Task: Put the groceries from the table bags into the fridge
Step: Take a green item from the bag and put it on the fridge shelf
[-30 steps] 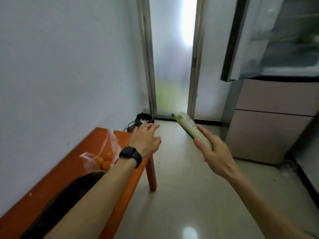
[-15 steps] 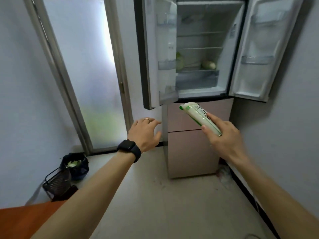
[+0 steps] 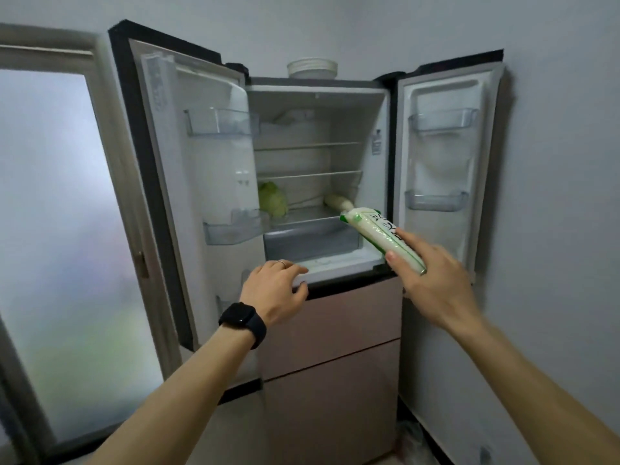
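The fridge stands in front of me with both upper doors swung wide. My right hand grips a long white packet with green print, its far end pointing into the lower part of the fridge compartment. My left hand, with a ring and a black watch at the wrist, holds nothing and hovers by the fridge's bottom front edge with relaxed fingers. Inside, a green cabbage sits at the left of the lowest shelf and a pale vegetable lies at the right.
A clear drawer sits under the lowest shelf. Door bins line the left door and door bins the right one. A white bowl rests on top of the fridge. A frosted glass door is at the left; closed pink drawers below.
The view has swung from the orange table to the open fridge and come closer. Both hands have moved up to the fridge opening, the right one still holding the packet.
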Action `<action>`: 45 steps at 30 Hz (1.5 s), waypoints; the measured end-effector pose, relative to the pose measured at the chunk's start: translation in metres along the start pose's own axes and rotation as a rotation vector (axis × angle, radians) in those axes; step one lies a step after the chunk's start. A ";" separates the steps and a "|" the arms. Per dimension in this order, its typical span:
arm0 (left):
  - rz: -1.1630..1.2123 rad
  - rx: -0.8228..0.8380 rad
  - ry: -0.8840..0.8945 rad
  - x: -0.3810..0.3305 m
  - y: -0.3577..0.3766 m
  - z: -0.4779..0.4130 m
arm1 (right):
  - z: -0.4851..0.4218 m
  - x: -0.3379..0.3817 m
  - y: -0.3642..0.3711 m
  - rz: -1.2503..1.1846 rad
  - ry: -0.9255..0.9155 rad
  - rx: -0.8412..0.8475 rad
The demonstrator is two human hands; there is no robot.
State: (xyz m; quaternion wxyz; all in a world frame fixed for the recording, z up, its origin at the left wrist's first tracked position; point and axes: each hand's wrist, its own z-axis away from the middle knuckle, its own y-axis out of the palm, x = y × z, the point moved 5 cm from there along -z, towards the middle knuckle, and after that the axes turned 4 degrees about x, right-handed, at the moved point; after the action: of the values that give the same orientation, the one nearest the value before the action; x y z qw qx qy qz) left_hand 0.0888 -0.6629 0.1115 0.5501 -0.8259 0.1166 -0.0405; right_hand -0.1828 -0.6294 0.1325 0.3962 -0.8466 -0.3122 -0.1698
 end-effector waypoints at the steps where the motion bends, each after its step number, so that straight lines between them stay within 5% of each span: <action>1: -0.006 -0.004 0.005 0.000 0.005 -0.022 | -0.019 -0.009 0.001 0.000 0.003 -0.019; 19: -0.113 -0.213 -0.074 -0.003 0.039 -0.384 | -0.359 -0.158 0.086 -0.010 -0.162 -0.026; 30: -0.210 -0.369 -0.125 0.064 -0.001 -0.558 | -0.533 -0.138 0.160 0.063 -0.208 -0.077; 38: -0.215 -0.314 -0.178 0.136 0.024 -0.667 | -0.676 -0.120 0.228 0.293 -0.169 -0.026; 45: -0.289 -0.605 -0.129 0.158 0.045 -0.683 | -0.768 -0.122 0.286 0.320 -0.062 0.125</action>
State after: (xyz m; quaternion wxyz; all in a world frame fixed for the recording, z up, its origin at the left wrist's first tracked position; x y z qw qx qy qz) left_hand 0.1016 -1.3307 0.3279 0.2748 -0.9606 -0.0298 -0.0293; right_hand -0.1149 -1.4142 0.3882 0.4604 -0.8639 -0.1956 -0.0588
